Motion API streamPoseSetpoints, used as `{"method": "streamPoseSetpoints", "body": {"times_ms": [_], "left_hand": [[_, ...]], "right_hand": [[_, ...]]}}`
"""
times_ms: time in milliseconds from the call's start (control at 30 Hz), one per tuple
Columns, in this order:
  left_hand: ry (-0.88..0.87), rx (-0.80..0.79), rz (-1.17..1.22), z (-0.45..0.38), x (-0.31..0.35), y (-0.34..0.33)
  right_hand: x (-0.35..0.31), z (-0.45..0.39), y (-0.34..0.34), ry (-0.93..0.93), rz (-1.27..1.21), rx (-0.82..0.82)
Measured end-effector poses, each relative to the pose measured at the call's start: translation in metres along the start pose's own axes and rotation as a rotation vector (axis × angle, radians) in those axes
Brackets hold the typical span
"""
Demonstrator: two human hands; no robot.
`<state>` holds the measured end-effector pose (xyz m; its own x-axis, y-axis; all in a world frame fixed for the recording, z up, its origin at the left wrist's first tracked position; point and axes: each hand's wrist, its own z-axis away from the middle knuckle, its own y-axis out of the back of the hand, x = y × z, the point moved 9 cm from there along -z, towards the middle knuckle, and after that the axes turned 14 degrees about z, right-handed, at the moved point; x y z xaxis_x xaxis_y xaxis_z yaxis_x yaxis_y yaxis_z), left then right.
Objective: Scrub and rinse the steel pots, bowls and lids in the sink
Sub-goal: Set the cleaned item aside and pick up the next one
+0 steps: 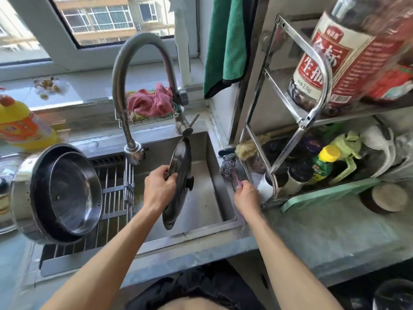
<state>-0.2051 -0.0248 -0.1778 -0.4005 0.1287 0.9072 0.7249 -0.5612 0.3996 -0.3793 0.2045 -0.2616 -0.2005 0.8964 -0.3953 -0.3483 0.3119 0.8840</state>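
Observation:
My left hand grips a steel lid by its rim and holds it on edge over the sink, its black knob facing right. My right hand holds the pink handle of a steel-wool scrubber, which lies on the sink's right edge. A steel bowl sits nested inside a steel pot that lies tilted on the wire drying rack at the left. No water runs from the faucet.
A yellow detergent bottle stands at the far left. A pink cloth lies in a small basket behind the faucet. A steel shelf rack with bottles stands at the right, a green towel hanging beside it. A brush lies by the rack.

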Motion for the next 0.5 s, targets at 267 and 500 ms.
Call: {"method": "streamPoseSetpoints", "body": {"times_ms": [267, 500], "left_hand": [[-0.024, 0.007, 0.047, 0.009, 0.001, 0.003], [0.080, 0.070, 0.368, 0.019, -0.021, 0.045]], "right_hand": [[-0.019, 0.021, 0.022, 0.186, 0.076, 0.150], [-0.042, 0.014, -0.018, 0.151, -0.200, -0.293]]}}
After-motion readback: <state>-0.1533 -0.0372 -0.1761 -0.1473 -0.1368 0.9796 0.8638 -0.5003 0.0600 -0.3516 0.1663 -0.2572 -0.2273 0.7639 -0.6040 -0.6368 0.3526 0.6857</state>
